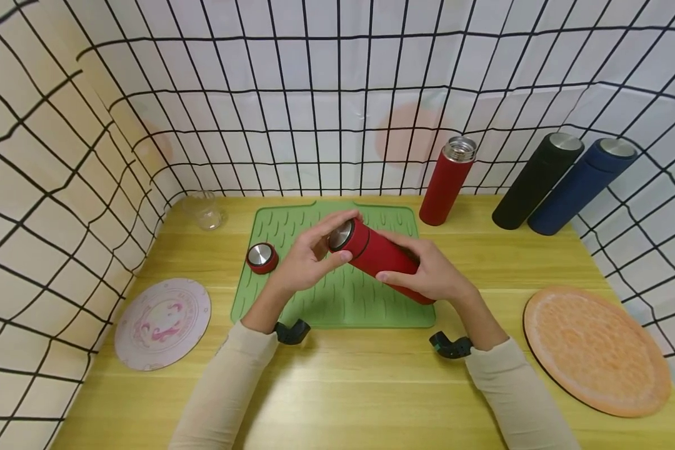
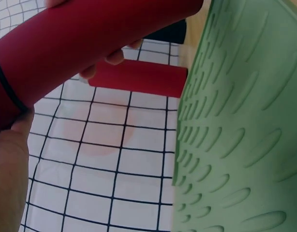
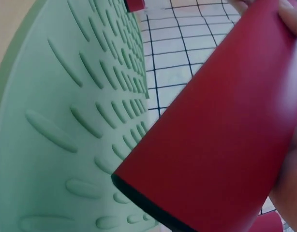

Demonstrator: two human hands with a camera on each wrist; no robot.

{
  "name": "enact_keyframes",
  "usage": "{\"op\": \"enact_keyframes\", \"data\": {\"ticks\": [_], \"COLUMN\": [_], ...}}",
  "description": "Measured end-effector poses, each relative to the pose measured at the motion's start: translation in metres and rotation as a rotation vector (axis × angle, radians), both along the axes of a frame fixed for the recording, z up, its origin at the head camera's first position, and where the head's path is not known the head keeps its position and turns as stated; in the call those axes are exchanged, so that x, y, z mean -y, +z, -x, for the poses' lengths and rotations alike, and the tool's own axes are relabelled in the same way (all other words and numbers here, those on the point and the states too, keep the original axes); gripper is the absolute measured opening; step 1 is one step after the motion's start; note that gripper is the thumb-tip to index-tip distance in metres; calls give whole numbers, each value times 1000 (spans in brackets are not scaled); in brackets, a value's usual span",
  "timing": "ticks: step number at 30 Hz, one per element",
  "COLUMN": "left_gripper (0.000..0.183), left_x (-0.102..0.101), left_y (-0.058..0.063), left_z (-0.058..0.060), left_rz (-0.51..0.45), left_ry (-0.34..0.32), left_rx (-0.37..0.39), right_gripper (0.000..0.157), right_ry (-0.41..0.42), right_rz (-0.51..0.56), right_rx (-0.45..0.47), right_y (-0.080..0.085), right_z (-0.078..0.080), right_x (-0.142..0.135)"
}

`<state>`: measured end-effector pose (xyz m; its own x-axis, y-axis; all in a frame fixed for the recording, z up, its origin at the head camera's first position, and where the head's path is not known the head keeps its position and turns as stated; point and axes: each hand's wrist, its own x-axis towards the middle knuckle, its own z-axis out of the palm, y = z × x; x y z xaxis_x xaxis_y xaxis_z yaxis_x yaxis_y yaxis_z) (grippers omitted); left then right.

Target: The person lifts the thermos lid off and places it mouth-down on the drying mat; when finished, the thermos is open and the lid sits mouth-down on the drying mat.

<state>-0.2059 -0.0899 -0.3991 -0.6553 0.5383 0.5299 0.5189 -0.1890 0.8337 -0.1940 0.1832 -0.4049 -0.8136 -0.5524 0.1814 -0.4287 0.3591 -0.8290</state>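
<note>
A red thermos flask [image 1: 379, 259] with a steel-topped lid is held tilted above the green mat [image 1: 337, 312], its lid end up and to the left. My left hand [image 1: 315, 253] grips the flask's lid end, thumb on the near side. Around the flask's body curls my right hand [image 1: 430, 269]. In the left wrist view the black ring below the lid lies beside the left fingers. The flask's dark base rim shows in the right wrist view. A loose red lid with a steel top [image 1: 261, 257] lies on the mat's left side.
Behind the mat at right stands a lidless red flask [image 1: 447, 181]. Farther right are a black flask [image 1: 537, 181] and a blue flask [image 1: 582, 187]. A clear glass [image 1: 207, 212] is at back left, a pink round mat [image 1: 163, 325] at left, an orange round board [image 1: 596, 350] at right. Grid-patterned cloth walls surround the table.
</note>
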Motion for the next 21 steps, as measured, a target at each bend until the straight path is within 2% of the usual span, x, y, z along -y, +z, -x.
{"op": "enact_keyframes", "data": {"ticks": [7, 11, 14, 16, 18, 21], "left_gripper": [61, 60, 59, 59, 61, 66], "left_x": [-1, -4, -9, -11, -11, -6], "left_y": [2, 1, -3, -6, -7, -7], "left_z": [-2, -4, -4, -4, -3, -2], "left_rz": [19, 24, 15, 1, -25, -72], "left_ry": [72, 164, 257, 288, 261, 126], "left_rx": [-10, 18, 76, 126, 164, 171], "right_gripper": [70, 71, 74, 75, 75, 75], "right_ry": [-46, -118, -178, -201, -205, -176], "right_rz": [20, 2, -24, -43, -51, -36], "right_rx": [-85, -166, -237, -264, -263, -223], "right_y": [-2, -4, -6, -7, -7, -4], "right_z": [-2, -4, -4, -2, -1, -2], "right_x": [6, 11, 13, 13, 11, 4]}}
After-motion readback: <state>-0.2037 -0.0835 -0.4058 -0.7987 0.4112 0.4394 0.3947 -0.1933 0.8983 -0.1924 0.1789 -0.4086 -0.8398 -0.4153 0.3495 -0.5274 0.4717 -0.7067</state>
